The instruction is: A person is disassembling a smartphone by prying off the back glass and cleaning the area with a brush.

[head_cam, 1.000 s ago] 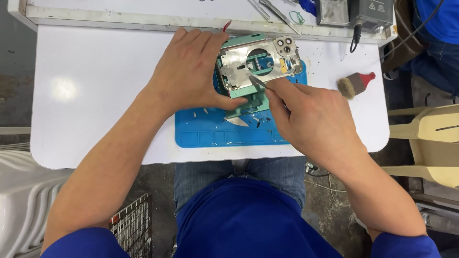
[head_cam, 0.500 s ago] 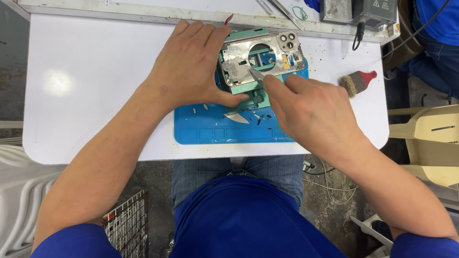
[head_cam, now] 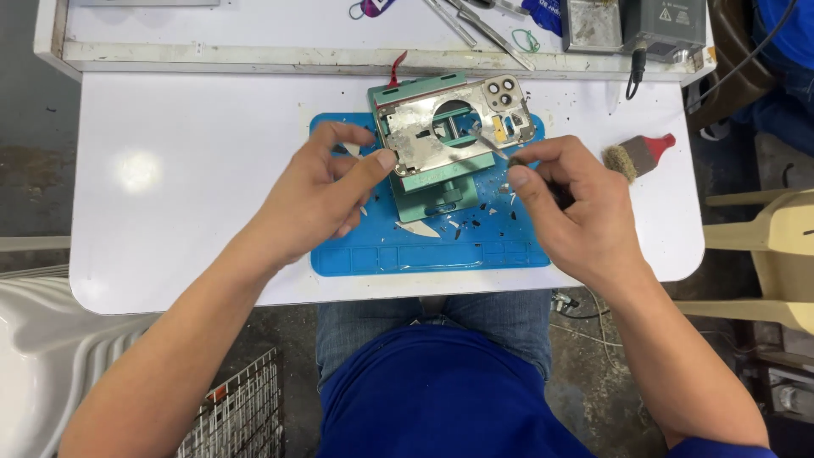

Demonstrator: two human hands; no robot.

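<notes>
A stripped phone back housing, silver with camera holes at its right end, lies clamped in a green fixture on a blue work mat. My left hand is at the fixture's left side, fingers spread, with the thumb tip on the housing's near-left corner. My right hand sits just right of the fixture and pinches a thin metal scraper, whose tip rests on the housing near the camera end. Small dark and pale shards are scattered on the mat below the fixture.
A brush with a red handle lies on the white table to the right. The raised back shelf carries tweezers, a grey box and a cable. A wire basket stands lower left, a cream chair to the right.
My left hand has lifted off the housing and drawn back to the left, leaving only the thumb on its corner. My right hand has pulled back toward me, the scraper still on the housing.
</notes>
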